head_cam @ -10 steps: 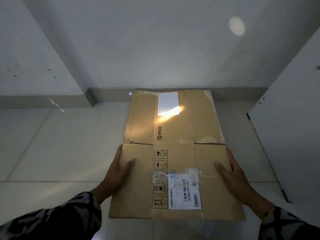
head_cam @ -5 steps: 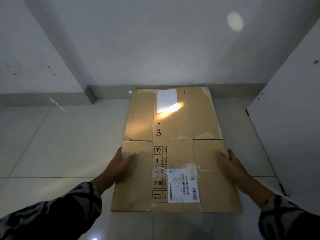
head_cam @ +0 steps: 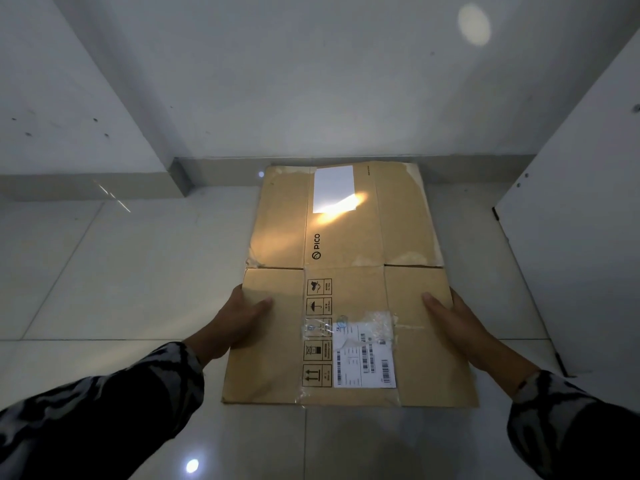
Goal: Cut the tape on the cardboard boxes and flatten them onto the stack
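A flattened brown cardboard box [head_cam: 346,244] lies on the tiled floor, its far edge against the wall's skirting. It carries a PICO mark, handling symbols, a white shipping label [head_cam: 365,358] under crumpled clear tape, and a plain white label [head_cam: 333,188] at the far end. My left hand [head_cam: 239,323] grips the near half's left edge, thumb on top and fingers hidden below. My right hand [head_cam: 457,320] holds the right edge the same way, thumb lying on the cardboard.
A white board or door panel [head_cam: 581,237] stands upright close to the box's right side. Grey walls close off the back, with a jutting wall corner [head_cam: 180,174] at far left. Glossy floor tiles [head_cam: 138,271] stretch out to the left.
The view has tilted a little, so the box sits higher in frame. Both hands stay at the box's side edges; the box lies almost where it was.
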`<state>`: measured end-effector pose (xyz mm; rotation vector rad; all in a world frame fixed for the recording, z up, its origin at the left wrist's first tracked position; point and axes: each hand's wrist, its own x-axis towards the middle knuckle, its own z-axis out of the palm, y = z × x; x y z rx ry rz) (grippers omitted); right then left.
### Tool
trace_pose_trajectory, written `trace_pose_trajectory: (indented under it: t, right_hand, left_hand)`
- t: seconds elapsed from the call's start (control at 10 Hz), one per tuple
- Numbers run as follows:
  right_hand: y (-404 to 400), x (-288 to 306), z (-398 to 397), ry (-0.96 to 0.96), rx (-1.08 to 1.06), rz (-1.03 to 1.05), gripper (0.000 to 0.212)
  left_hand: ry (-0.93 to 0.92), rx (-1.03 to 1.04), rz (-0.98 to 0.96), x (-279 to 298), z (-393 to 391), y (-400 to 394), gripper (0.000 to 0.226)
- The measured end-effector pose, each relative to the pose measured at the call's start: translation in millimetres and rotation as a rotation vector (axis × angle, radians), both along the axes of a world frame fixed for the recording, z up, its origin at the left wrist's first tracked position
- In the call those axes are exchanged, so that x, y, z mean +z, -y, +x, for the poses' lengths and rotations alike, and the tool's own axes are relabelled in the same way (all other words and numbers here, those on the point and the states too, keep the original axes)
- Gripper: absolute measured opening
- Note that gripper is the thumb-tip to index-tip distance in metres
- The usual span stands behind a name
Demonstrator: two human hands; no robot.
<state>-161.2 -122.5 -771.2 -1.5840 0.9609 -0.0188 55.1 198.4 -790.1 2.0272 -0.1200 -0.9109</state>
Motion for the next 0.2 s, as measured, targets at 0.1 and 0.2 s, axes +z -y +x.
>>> trace_pose_trajectory:
  t: [0.1, 0.2]
  right_hand:
    - [-0.6, -2.0, -0.9, -0.004, -0.009, -0.018, 0.059]
    - [2.7, 1.3, 0.5, -0.155, 0.004, -0.091, 0.097]
  left_hand:
    - [-0.004, 0.003, 0.04, -2.5, 1.7, -0.2, 0.072]
    - [0.065, -0.051, 0.161, 4.0, 6.2, -0.2, 0.082]
